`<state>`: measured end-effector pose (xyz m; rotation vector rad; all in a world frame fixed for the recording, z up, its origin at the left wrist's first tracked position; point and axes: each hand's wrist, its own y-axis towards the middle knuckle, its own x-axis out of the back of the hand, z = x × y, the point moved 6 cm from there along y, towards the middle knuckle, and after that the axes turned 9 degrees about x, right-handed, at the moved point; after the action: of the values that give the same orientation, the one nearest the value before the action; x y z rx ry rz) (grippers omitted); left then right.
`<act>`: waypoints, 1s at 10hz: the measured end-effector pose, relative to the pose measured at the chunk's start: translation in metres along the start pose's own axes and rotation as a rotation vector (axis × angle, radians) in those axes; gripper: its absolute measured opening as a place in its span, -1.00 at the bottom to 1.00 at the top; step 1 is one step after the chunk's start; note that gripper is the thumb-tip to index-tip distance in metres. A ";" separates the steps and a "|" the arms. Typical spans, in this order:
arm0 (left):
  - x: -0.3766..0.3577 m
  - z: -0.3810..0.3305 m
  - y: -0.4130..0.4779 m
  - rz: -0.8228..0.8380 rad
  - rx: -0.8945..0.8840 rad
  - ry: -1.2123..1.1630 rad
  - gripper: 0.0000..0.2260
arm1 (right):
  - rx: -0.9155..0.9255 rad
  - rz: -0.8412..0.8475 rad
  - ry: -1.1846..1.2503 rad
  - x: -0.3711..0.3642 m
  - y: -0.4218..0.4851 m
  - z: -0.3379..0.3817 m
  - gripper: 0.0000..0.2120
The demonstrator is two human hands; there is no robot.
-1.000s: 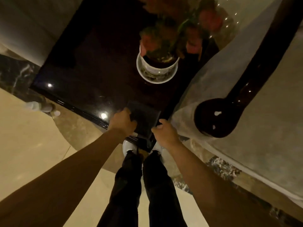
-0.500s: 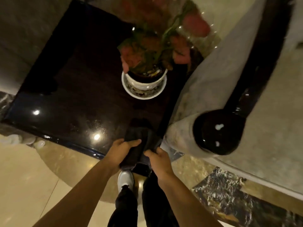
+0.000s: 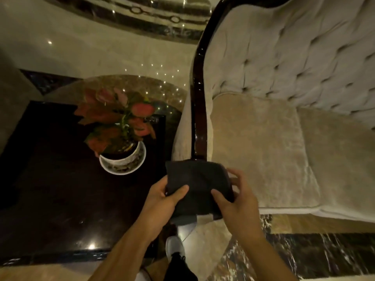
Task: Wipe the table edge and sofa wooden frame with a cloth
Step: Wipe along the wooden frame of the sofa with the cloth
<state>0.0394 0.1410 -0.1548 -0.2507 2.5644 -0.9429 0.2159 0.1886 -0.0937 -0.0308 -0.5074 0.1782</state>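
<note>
A dark folded cloth [image 3: 197, 181] is held up in the air between both hands, in front of the near end of the sofa's dark glossy wooden frame [image 3: 197, 110]. My left hand [image 3: 162, 196] grips its left side, thumb on top. On its right side my right hand [image 3: 236, 196] pinches it. The cloth hides the rounded end of the wooden armrest. The dark polished table [image 3: 56, 189] lies to the left, its front edge [image 3: 67, 255] near my feet.
A white pot with red-leaved plant [image 3: 121, 157] stands on the table near the sofa. The beige tufted sofa [image 3: 284, 88] fills the right side. Marble floor [image 3: 213, 246] and my white shoe [image 3: 175, 247] show below the hands.
Both hands lifted the cloth off the table's front corner and carried it up and right, in front of the sofa armrest. The view swung toward the sofa.
</note>
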 end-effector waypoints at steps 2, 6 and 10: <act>0.035 0.012 0.018 -0.471 -0.136 0.205 -0.59 | 0.473 0.238 -0.715 -0.075 0.026 0.001 -0.42; 0.007 0.050 0.055 -0.274 -0.320 0.593 -0.45 | 0.495 0.333 -0.884 -0.119 0.011 -0.036 -0.40; 0.001 0.063 0.057 -0.368 -0.340 0.570 -0.27 | 0.716 0.426 -0.915 -0.123 0.039 -0.022 -0.44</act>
<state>0.0636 0.1471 -0.2355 -0.6484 3.2855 -0.7688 0.1146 0.2058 -0.1744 0.6746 -1.3207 0.8009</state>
